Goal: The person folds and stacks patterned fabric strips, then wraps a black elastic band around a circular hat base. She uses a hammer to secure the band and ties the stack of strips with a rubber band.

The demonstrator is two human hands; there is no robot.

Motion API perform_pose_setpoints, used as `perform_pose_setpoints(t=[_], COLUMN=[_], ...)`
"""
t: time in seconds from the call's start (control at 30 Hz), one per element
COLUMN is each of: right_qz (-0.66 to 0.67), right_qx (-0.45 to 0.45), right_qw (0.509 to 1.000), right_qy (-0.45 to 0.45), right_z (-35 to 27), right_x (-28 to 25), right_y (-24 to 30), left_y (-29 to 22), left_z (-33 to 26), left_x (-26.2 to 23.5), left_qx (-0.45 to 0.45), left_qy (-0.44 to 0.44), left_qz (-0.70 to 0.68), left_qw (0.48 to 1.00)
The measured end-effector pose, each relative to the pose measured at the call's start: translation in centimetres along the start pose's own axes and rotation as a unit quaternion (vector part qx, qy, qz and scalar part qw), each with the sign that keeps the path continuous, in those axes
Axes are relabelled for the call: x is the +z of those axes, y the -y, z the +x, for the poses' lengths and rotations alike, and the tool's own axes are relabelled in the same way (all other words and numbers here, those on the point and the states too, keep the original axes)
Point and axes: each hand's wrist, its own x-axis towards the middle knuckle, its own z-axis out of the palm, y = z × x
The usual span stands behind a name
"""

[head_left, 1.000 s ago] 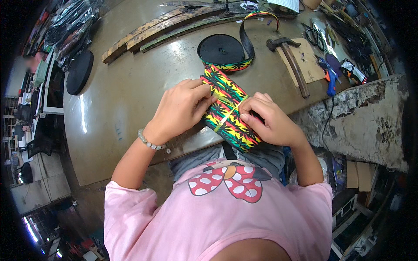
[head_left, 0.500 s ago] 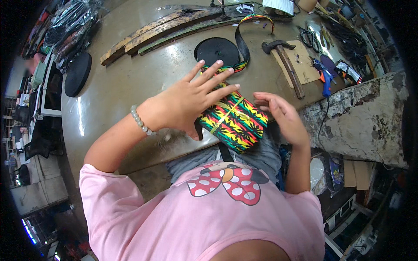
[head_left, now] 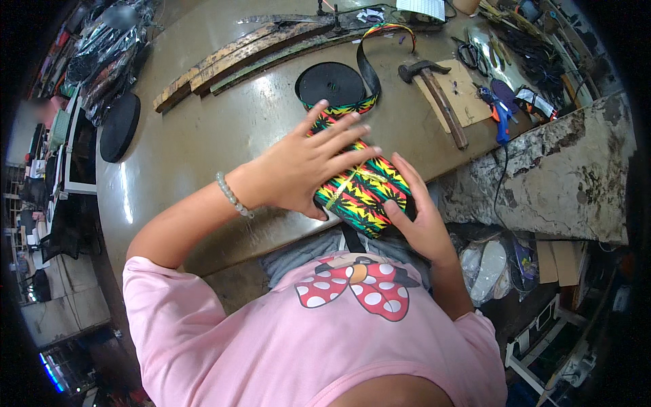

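A bundle of patterned strapping (head_left: 369, 193) in black, red, yellow and green lies at the table's near edge, with a thin yellow tie across it. My left hand (head_left: 315, 159) rests on its far left part, fingers spread and thumb at the near side. On the right end, my right hand (head_left: 417, 214) grips the bundle, thumb on top and fingers along the far right side. Just beyond my left fingers lies a coiled roll of strap (head_left: 330, 83), black on top with the same pattern on its edge. Its loose end (head_left: 367, 57) curls away to the far right.
A hammer (head_left: 439, 98) lies across a piece of cardboard (head_left: 468, 102). Beside it are a blue glue gun (head_left: 500, 112) with a hanging cord and scissors (head_left: 471, 54). Long wooden strips (head_left: 224, 64) lie at the back. A black disc-like roll (head_left: 121, 127) stands at the left edge.
My right hand has come in from beside the bundle and closed on its right end. My left hand stays spread on the bundle. The whole view has shifted slightly.
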Motion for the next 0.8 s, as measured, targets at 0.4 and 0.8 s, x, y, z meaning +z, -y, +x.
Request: perform_pose_setpoints(t=[0.4,0.8], right_qz=[0.211,-0.149], right_qx=[0.024,-0.018], right_qw=[0.966,0.975], right_qy=[-0.146,-0.164], right_z=[2.3,5.5], right_x=[-3.4,0.3], right_y=[-3.7,-4.6], left_y=[-0.5,3.5], left_z=[-2.9,-12.7], left_x=[-1.1,-3.1], left_qx=[-0.063,-0.367], left_qy=[-0.055,-0.097], left_qz=[-0.111,-0.079], left_qw=[0.990,0.922])
